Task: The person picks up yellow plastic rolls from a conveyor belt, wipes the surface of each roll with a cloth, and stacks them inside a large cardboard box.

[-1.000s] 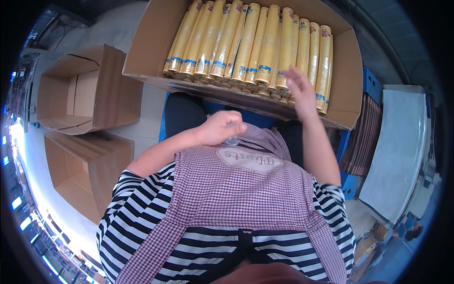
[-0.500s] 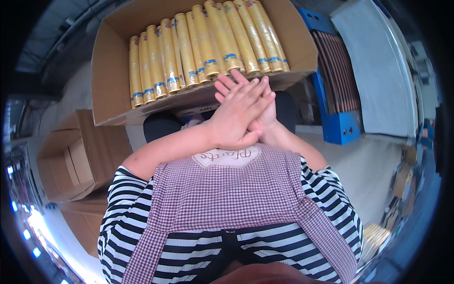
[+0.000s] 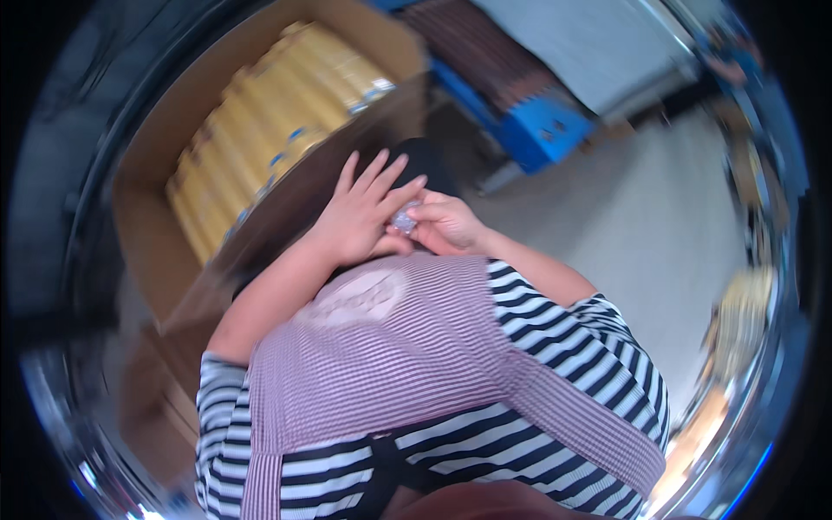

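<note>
In front of the checked apron (image 3: 381, 364) my two hands are close together. The fingers of my left hand (image 3: 351, 217) are spread, with its palm side turned down and its thumb low by the apron. My right hand (image 3: 451, 227) pinches a small shiny, clear, crumpled-looking piece (image 3: 405, 218) between thumb and fingers, right beside the left palm. What exactly this piece is, blur does not let me tell. Beyond my hands stands an open cardboard box (image 3: 165, 286) holding a row of yellow wrapped tubes (image 3: 269, 130) with blue marks near their lower ends.
To the right of the box is a blue frame (image 3: 542, 130) with dark slats (image 3: 485, 52), and a pale flat surface (image 3: 598, 52) lies past it. A further cardboard box (image 3: 160, 407) is at the lower left. Flat yellowish stacks (image 3: 745, 312) line the far right.
My hands were laid over each other; now they have parted slightly, and the small shiny piece shows in my right hand. The view has turned right, so the box appears tilted and further left.
</note>
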A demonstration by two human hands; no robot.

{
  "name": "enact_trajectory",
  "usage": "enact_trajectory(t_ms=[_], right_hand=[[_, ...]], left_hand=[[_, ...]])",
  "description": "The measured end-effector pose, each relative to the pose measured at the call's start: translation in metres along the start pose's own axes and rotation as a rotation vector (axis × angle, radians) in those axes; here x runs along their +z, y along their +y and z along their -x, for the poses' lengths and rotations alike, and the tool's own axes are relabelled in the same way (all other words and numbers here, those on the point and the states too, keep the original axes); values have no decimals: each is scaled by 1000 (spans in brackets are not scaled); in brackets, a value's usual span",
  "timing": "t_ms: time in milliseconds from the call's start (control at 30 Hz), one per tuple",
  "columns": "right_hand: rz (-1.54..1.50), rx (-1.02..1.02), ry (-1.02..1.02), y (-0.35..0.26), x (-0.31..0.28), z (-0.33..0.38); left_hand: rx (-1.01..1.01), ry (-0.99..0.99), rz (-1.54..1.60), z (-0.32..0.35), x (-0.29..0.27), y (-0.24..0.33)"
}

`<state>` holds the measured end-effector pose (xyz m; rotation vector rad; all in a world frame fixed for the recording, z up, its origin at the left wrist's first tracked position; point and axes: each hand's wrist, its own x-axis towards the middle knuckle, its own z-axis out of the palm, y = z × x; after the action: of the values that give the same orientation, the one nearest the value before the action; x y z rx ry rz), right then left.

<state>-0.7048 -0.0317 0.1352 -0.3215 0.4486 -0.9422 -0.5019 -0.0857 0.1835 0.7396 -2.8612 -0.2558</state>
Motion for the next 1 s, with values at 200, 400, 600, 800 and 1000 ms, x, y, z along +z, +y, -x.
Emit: enact_trajectory(t_ms=[200,400,600,800,1000], right_hand=[[-543,-325,726,40,-202,135],[-393,-397,1391,33,-359,177],[-232,-1130,1280,-363,-264,216],[-246,-1053,1348,-312,-302,167],[-106,21,1503,2,-431,118]], left_hand=[[-76,-253,518,-8,17,-21],[-421,-487,562,34,24,-36],[-551,-469,549,20,0,-26],[-653,-247,725,52,23,-35],[-433,-129,400,28,-7,-65]])
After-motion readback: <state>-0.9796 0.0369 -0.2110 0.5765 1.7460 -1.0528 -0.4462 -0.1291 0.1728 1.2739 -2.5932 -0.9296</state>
